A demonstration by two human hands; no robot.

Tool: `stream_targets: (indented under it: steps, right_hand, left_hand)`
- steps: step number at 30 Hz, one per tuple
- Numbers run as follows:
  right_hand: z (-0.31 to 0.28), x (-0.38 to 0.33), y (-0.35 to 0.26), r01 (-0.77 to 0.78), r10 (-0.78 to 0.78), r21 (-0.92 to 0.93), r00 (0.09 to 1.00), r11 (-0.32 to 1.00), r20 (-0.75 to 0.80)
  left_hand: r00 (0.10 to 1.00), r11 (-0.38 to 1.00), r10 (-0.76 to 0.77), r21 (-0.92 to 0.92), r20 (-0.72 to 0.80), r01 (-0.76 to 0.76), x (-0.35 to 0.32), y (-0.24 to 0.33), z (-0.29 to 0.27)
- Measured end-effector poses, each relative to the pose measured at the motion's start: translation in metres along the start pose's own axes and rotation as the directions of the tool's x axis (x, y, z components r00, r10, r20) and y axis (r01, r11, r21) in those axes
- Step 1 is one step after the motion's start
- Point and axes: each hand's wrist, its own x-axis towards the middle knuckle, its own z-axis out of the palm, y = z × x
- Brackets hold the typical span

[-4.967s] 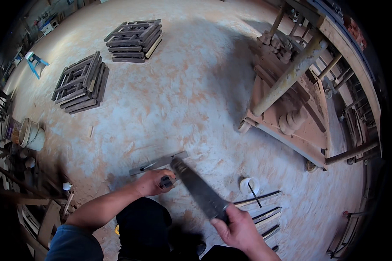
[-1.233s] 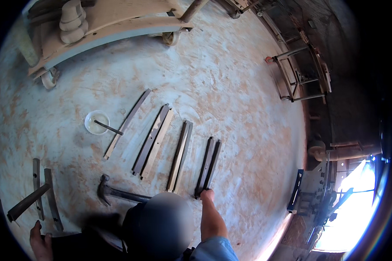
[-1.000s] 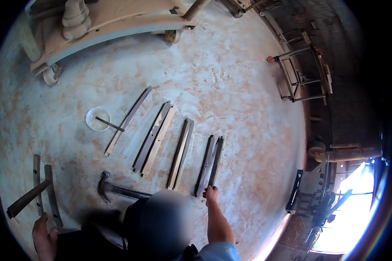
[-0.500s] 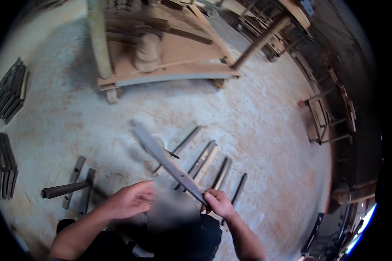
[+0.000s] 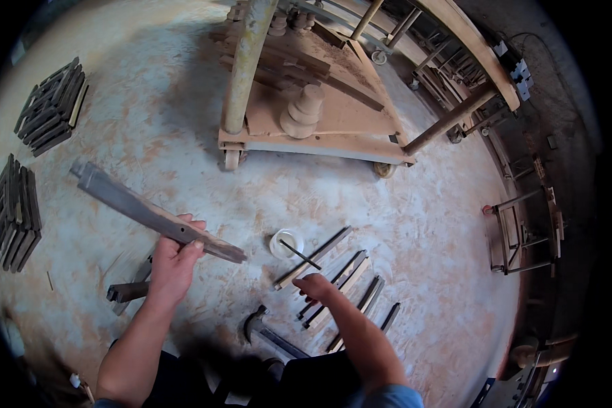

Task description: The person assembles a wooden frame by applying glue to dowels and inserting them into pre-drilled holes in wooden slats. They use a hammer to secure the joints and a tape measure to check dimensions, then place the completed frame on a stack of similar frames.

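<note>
My left hand (image 5: 175,262) is closed around a dark wooden bar (image 5: 139,212), tilted over the floor. The bar has a small hole near my thumb and a stepped tenon at its far left end. My right hand (image 5: 313,288) is empty, its fingers loosely curled and a little apart. It hovers by the end of a thin dark stick (image 5: 300,255) that leans in a small white tub (image 5: 279,246) of pale liquid. Several wooden bars (image 5: 325,253) lie side by side under and around that hand. Near my knees lies a hammer (image 5: 260,328).
Two stacks of dark wooden frames (image 5: 51,109) stand on the floor at the left. Ahead is a wheeled cart (image 5: 272,145) carrying boards and a turned wooden piece (image 5: 302,112). More wooden pieces (image 5: 126,292) lie behind my left forearm. A metal rack (image 5: 517,238) stands far right.
The dark bar has passed from my right hand to my left and swung leftward. My right hand has moved toward the stick in the tub. The view has shifted, uncovering the hammer.
</note>
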Motion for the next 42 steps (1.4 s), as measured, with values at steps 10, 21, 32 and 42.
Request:
stream_targets:
  steps: [10, 21, 32, 42]
  right_hand:
    - [0.059, 0.072, 0.011, 0.274, 0.157, 0.954, 0.955, -0.126, -0.253]
    - [0.008, 0.03, -0.028, 0.57, -0.077, 0.636, 0.772, 0.52, -0.63]
    - [0.0, 0.025, -0.023, 0.481, 0.036, 0.769, 0.839, 0.421, -0.544]
    - [-0.023, -0.037, -0.036, 0.473, 0.083, 0.881, 0.877, 0.026, -0.474]
  left_hand:
    - [0.994, 0.994, -0.035, -0.109, -0.108, 0.023, -0.003, -0.006, -0.008]
    - [0.967, 0.989, -0.08, -0.139, -0.243, 0.047, 0.003, 0.0, -0.011]
    - [0.96, 0.941, -0.14, -0.334, -0.241, 0.054, 0.008, -0.007, -0.01]
    - [0.934, 0.841, -0.256, -0.535, -0.249, 0.088, 0.021, -0.011, -0.01]
